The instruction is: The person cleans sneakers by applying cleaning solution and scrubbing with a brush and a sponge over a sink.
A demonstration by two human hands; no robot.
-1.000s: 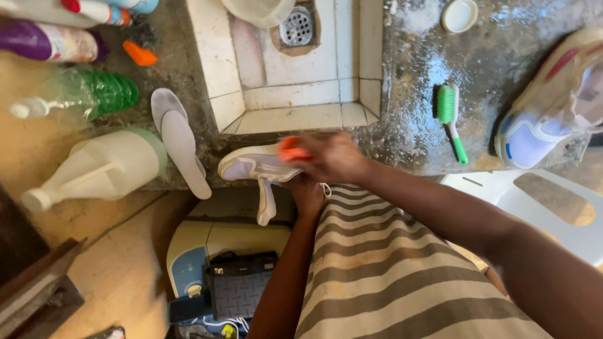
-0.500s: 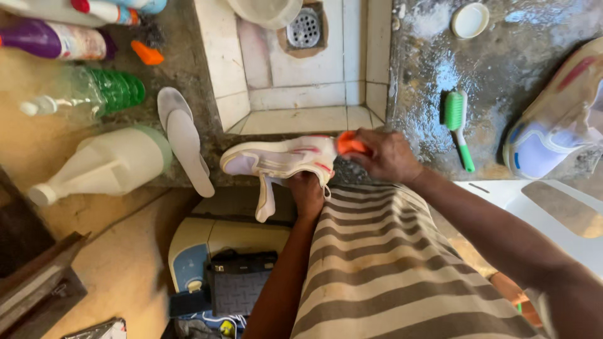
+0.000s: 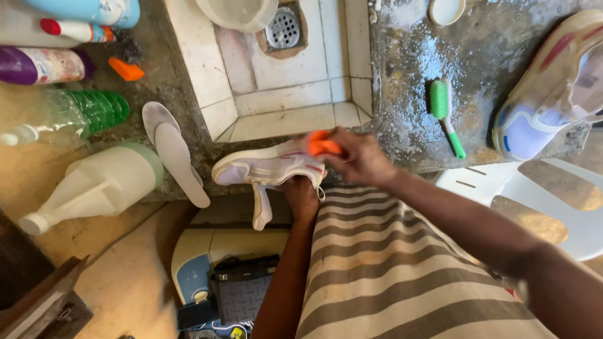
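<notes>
While you hold the white shoe (image 3: 267, 168) at the front edge of the counter (image 3: 402, 113), bottles crowd the counter's left end: a purple bottle (image 3: 38, 65) lying on its side with a pale label, a clear green-tinted bottle (image 3: 75, 113) below it, and a big white jug (image 3: 94, 185) tipped over the front-left corner with its neck pointing outward. A small orange cap (image 3: 125, 69) sits near the purple bottle. Two white insoles (image 3: 173, 150) lie just left of the shoe, hanging over the front edge.

Behind the shoe is the tiled sink (image 3: 282, 94) with its round drain (image 3: 282, 28) and a pale bowl (image 3: 239, 11) at the back. On the wet right half of the counter lie a green brush (image 3: 445, 113), a white lid (image 3: 447, 9) at the back edge, and a second shoe (image 3: 553, 88) at the right end. A white plastic chair (image 3: 540, 201) stands below that end.

Your left hand (image 3: 300, 196) grips the shoe from underneath, near its heel. Your right hand (image 3: 358, 157) is clenched on an orange scrubber (image 3: 323, 144), pressing it against the shoe's top at the heel end, directly above your left hand.
</notes>
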